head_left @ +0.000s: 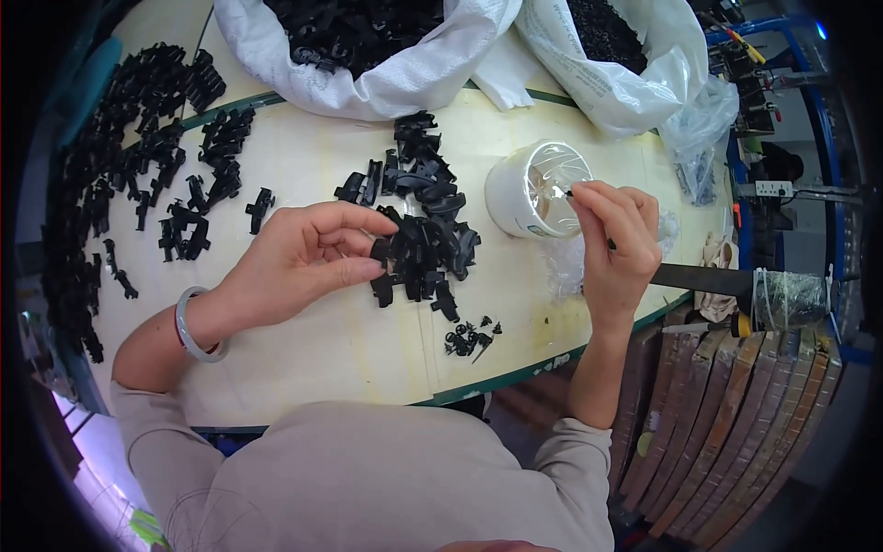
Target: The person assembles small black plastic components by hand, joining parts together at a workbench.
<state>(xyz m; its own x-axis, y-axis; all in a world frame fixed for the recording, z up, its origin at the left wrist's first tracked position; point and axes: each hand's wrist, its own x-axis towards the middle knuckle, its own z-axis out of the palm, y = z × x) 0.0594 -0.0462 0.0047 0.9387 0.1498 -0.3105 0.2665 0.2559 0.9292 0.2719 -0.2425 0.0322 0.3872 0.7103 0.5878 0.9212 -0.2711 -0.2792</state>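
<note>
My left hand [299, 253], a bracelet on its wrist, has its thumb and fingertips closed on a black plastic part [380, 249] at the left edge of a pile of black plastic parts [425, 248]. To the right, my right hand [621, 239] is raised beside a white round tub [511, 204] lined with clear plastic. Its thumb and forefinger pinch a tiny black piece [569, 193], mostly hidden by the fingertips. A small heap of black clips or screws [464, 342] lies near the table's front edge.
Many black parts [152, 138] cover the table's left side. At the back stand a white woven sack [405, 87] of black parts and a plastic bag [635, 92] of small black pieces. A dark flat bar [704, 279] juts in at right, above stacked brown slabs [727, 405].
</note>
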